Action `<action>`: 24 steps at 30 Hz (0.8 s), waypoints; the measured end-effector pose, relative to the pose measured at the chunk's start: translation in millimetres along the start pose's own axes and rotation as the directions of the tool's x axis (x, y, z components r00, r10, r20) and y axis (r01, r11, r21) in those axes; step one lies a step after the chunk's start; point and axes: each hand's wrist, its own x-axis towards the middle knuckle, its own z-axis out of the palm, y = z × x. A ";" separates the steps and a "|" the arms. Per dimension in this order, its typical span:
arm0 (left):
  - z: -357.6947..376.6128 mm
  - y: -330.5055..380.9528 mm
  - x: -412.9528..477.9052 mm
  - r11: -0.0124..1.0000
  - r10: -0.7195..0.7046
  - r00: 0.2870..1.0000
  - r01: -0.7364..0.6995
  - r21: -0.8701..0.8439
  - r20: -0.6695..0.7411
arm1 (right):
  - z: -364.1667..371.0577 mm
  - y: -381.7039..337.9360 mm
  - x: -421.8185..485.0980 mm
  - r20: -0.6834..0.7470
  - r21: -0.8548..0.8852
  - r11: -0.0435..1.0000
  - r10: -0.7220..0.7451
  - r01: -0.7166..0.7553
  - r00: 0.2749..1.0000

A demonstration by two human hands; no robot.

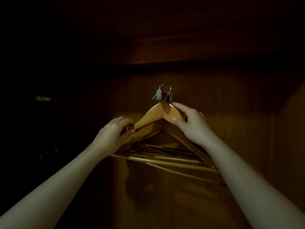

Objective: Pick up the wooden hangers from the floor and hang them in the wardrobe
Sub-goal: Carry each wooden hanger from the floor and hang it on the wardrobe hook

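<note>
A bunch of wooden hangers (155, 116) hangs in the dim wardrobe, its metal hooks (165, 93) gathered on a small fitting on the back panel. My left hand (113, 134) grips the left shoulder of the front hanger, fingers curled over its top edge. On the right shoulder, close to the peak, my right hand (191, 124) holds on with the thumb in front and the fingers behind. The hangers' lower bars (165, 161) fan out below between my forearms.
The wardrobe's brown wooden back panel (231, 100) fills the view, with a shelf edge (181, 61) overhead. The left side is very dark, showing only a faint pale glint (43, 98). An angled wooden side panel (295, 129) stands at right.
</note>
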 end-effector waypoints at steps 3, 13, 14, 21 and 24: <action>5.7 -9.1 -6.1 1.000 0.007 1.000 -0.006 -0.022 0.016 | 9.1 1.7 -2.8 0.024 0.004 1.000 0.004 -0.004 1.000; 34.3 -19.7 -15.3 0.986 -0.042 0.999 0.043 -0.162 0.014 | 30.7 13.3 -9.0 -0.013 -0.089 0.996 0.000 -0.001 1.000; 38.4 -18.8 -15.3 0.982 -0.054 0.998 0.056 -0.179 0.017 | 31.5 15.5 -9.6 -0.016 -0.114 0.994 -0.004 0.002 1.000; 61.8 -15.0 -9.7 0.986 -0.136 0.987 0.143 -0.083 0.087 | 41.7 27.4 -6.1 -0.078 -0.229 0.973 -0.041 0.022 0.996; 68.1 -12.6 -2.3 0.986 -0.138 0.982 0.148 -0.072 0.128 | 42.6 29.9 -2.2 -0.044 -0.213 0.977 -0.035 0.025 0.998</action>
